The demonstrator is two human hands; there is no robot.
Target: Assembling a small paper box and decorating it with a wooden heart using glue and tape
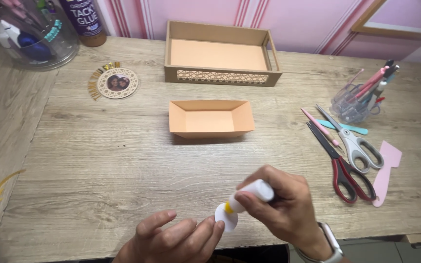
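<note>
My right hand (281,212) grips a small white glue bottle (252,194) with a yellow tip, angled down to the left. The tip touches a small white paper disc (226,218). My left hand (174,241) pinches the disc's lower edge with its fingertips, near the table's front edge. A folded peach paper tray (210,119) sits open in the middle of the wooden table (113,160), beyond both hands.
A brown cardboard box (222,77) with a peach floor stands at the back. Two pairs of scissors (347,156), a pink paper shape (388,168), pink tools and a clear pen holder (354,102) lie right. A round framed ornament (117,83), glass jar and glue bottle (85,19) are back left.
</note>
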